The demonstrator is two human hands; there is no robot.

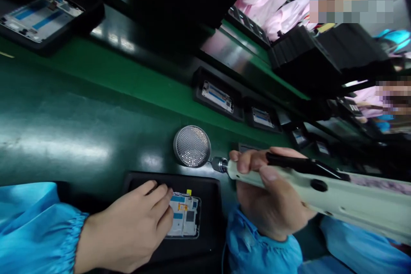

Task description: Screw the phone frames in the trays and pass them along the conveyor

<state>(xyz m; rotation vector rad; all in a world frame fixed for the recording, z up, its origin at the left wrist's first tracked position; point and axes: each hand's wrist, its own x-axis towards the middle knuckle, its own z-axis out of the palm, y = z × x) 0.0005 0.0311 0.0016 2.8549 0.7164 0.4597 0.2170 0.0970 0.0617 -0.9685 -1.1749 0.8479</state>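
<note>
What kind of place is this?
Probably a phone assembly line: a green conveyor belt carrying black trays of phone frames, an electric screwdriver in hand, and a blue smock sleeve.

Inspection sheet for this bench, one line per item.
Surface: glossy green conveyor belt.
Job's things: phone frame with yellow tag, lying in black tray; electric screwdriver, pale body, metal tip; round perforated metal dish beside the tip.
Clutter: more black trays holding frames along the belt.
Hands: left hand rests on the frame; right hand grips the screwdriver.
Cables: nothing seen.
Surroundings: black bins, people in pink coats beyond the belt.
</note>
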